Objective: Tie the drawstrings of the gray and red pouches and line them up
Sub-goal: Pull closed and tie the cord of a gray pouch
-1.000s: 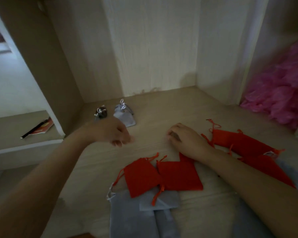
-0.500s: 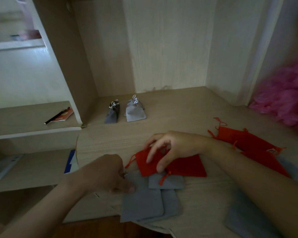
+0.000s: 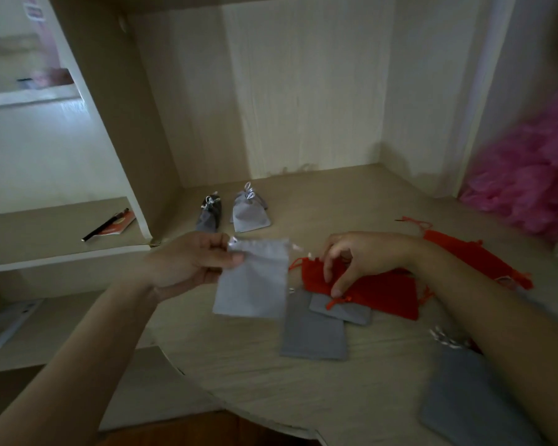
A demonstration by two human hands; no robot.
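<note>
Up off the pile comes the left hand [image 3: 194, 262], which half a second ago lay low at the table's edge; it now holds a gray pouch [image 3: 252, 284] in the air, thumb and fingers pinching the left corner of its mouth. Nearest me, well right of and below that grip, one gray [image 3: 464, 391] lies flat under the right forearm. Just below the grip lie two flat grays [image 3: 313, 326] on the table [image 3: 239, 375], one overlapping the other. Level with the grip and to its right, the right hand [image 3: 364, 259] hovers with fingers spread and loosely bent, holding nothing I can make out. It hangs over the red pouches [image 3: 377, 291], and I can't tell if a fingertip touches them. The pouch's right cord [image 3: 298, 248] sticks out between the two hands. To my eye the job now is to catch that cord with the right hand, find the left one under the pinch, and pull both evenly outward so the mouth gathers shut before knotting. Keeping the pouch hanging free should stop it snagging the reds. Beyond the grip stands a tied pair [image 3: 250, 214], side by side, where this one likely belongs. Left of them a pen [image 3: 105, 225] lies on a shelf, and far right something pink and fluffy [image 3: 529, 188].
</note>
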